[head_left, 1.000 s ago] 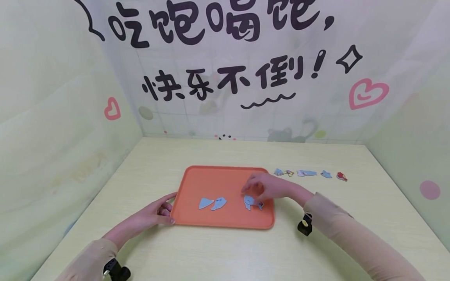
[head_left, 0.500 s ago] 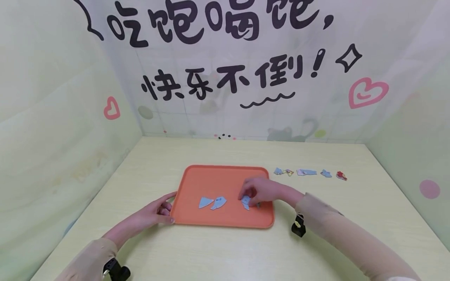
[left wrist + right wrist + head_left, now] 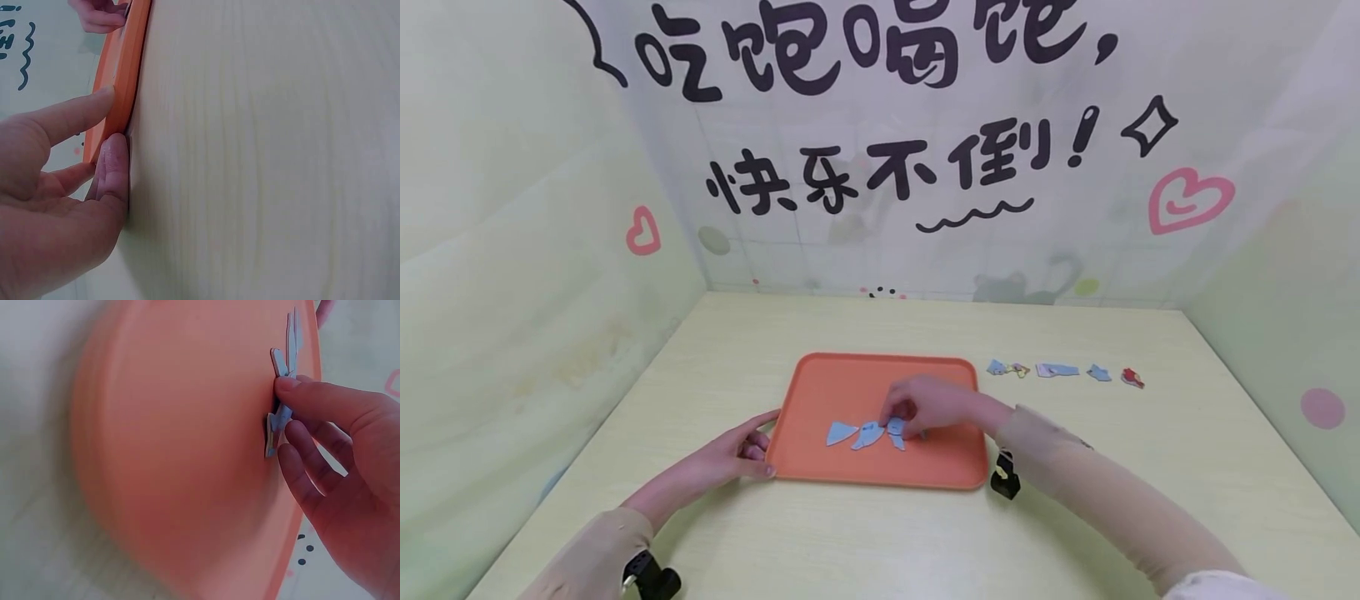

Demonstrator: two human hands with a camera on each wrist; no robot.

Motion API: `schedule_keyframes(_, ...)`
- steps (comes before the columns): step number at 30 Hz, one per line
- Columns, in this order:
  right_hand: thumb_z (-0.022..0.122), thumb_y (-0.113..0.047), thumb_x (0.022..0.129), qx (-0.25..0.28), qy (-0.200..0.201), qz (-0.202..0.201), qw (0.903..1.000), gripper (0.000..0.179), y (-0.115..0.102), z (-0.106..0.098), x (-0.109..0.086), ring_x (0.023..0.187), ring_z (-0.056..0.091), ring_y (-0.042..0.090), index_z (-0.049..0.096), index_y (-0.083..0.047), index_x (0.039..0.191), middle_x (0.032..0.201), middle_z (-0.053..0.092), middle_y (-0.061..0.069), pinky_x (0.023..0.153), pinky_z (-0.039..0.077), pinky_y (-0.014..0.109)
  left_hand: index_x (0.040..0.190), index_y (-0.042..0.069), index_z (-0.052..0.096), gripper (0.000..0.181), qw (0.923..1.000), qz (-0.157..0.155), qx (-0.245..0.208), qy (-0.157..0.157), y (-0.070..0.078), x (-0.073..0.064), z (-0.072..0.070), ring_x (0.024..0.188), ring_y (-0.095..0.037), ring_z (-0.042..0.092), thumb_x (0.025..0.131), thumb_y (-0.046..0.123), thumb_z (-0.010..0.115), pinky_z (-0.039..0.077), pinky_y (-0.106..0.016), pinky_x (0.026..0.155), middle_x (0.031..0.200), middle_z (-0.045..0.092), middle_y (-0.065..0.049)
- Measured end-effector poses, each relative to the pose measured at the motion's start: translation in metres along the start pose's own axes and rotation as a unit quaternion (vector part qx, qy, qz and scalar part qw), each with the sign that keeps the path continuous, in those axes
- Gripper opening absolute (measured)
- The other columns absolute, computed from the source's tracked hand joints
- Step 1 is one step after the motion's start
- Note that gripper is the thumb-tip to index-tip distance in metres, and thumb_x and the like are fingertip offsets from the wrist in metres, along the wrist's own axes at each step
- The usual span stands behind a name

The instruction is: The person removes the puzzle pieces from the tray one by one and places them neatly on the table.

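A shallow orange tray (image 3: 850, 383) lies flat on the table. My left hand (image 3: 733, 454) grips the tray's near left corner, thumb on the near side and fingers along the left edge; in the left wrist view the fingertips touch the rim. Above the tray, my right hand (image 3: 928, 404) pinches a light blue puzzle piece (image 3: 284, 415) between thumb and fingers, low against the surface. The fingers partly hide this piece. Just left of it lies a second blue piece (image 3: 868, 435), and further left a fan-shaped blue piece (image 3: 840, 433).
Right of the tray's far corner, more pieces lie in a row on the pale table (image 3: 880, 542): a blue-and-yellow piece (image 3: 1007, 367), a long blue piece (image 3: 1057, 370), a small blue piece (image 3: 1099, 372) and a red piece (image 3: 1132, 378). Printed cloth walls enclose the table.
My right hand came down onto the blue piece at the tray's right and moved it left, close to the other two pieces. My left hand stayed on the tray corner.
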State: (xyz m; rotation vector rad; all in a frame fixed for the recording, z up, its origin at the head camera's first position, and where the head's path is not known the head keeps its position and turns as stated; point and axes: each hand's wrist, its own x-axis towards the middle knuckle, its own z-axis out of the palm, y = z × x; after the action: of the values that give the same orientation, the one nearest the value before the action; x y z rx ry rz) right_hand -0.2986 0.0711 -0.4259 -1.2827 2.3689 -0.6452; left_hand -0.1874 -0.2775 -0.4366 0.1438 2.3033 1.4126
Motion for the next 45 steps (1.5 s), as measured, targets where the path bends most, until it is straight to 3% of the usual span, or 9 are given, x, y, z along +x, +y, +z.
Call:
schedule_keyframes(8,0.077,-0.01,0.085,0.026,0.002,-0.01,0.9996,0.033,0.002,0.002,0.001,0.099,0.057,0.013,0.071,-0.018,0.117,0.112,0.064,-0.002,0.087,0.049,0.024,0.157,0.008,0.021,0.094,1.0,-0.006,0.001,0.006,0.001,0.001,0.0,0.099,-0.019,0.047,0.083,0.012,0.078,0.044,-0.025,0.081,0.115,0.045,-0.012)
schedule_keyframes(18,0.081,-0.014,0.08,-0.001,-0.034,0.025,0.9991,0.048,0.007,-0.006,-0.012,0.104,0.049,0.013,0.067,-0.024,0.126,0.116,0.057,-0.004,0.089,0.043,0.028,0.158,0.005,0.018,0.094,0.9999,0.009,-0.005,-0.006,-0.001,-0.001,0.0,0.097,-0.017,0.048,0.085,0.013,0.077,0.044,-0.023,0.077,0.115,0.044,-0.014)
schedule_keyframes(30,0.077,-0.012,0.085,0.027,-0.012,0.023,0.9993,0.037,0.011,-0.007,-0.016,0.1,0.055,0.014,0.071,-0.018,0.12,0.109,0.061,-0.001,0.089,0.048,0.027,0.158,0.006,0.02,0.094,1.0,0.003,0.0,-0.001,0.0,-0.001,0.001,0.099,-0.019,0.048,0.084,0.014,0.078,0.045,-0.024,0.078,0.116,0.045,-0.014)
schedule_keyframes(39,0.075,-0.012,0.087,0.018,-0.015,0.008,0.9997,0.03,0.016,-0.011,-0.013,0.095,0.059,0.012,0.073,-0.016,0.116,0.108,0.065,-0.002,0.086,0.051,0.023,0.158,0.006,0.019,0.094,1.0,0.004,0.001,-0.004,0.0,-0.002,0.003,0.099,-0.02,0.048,0.085,0.015,0.078,0.044,-0.024,0.079,0.117,0.045,-0.015)
schedule_keyframes(45,0.077,-0.011,0.085,0.053,0.0,0.006,0.9986,0.029,0.024,-0.011,-0.014,0.094,0.06,0.011,0.072,-0.012,0.114,0.107,0.066,0.001,0.084,0.052,0.02,0.158,0.007,0.018,0.094,0.9999,0.011,-0.008,-0.01,-0.001,-0.001,0.0,0.095,-0.016,0.048,0.085,0.013,0.076,0.044,-0.024,0.076,0.115,0.043,-0.013)
